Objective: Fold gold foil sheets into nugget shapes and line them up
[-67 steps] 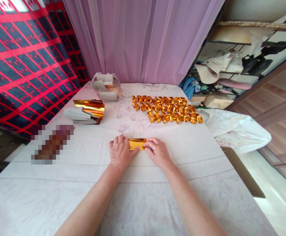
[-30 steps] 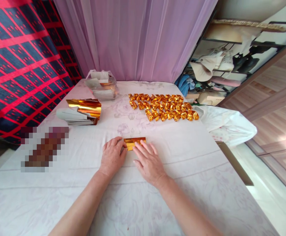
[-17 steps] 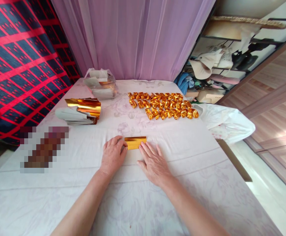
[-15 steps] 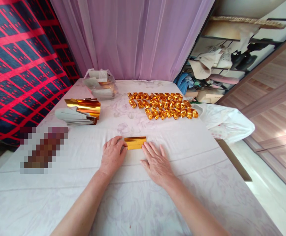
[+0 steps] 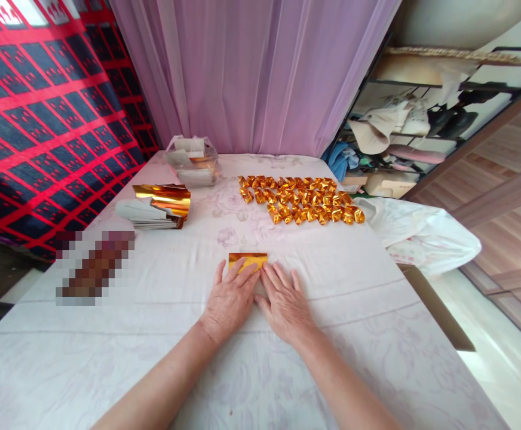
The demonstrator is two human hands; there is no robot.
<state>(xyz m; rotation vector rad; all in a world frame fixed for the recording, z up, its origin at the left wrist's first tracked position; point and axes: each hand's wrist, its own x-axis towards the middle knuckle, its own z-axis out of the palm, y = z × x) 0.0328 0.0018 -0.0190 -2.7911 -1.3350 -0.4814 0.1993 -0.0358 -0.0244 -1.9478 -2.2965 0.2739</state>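
A folded strip of shiny gold foil paper lies flat on the cloth-covered table in front of me. My left hand rests flat over its lower edge, fingers stretched out and hiding part of it. At the strip's right end, my right hand lies palm down with its fingers extended, the fingertips touching the corner. The two hands nearly meet at their fingertips. Farther back, rows of folded gold foil pieces sit on the right half of the table.
Left of the rows lies a curled stack of gold and grey paper sheets. Behind it is a clear plastic bag of more sheets. A white plastic bag hangs past the table's right edge. A blurred patch covers something at left.
My left hand has slid right, from the strip's left end onto its lower edge, beside my right hand. My right hand stays at the right end. The view has shifted slightly.
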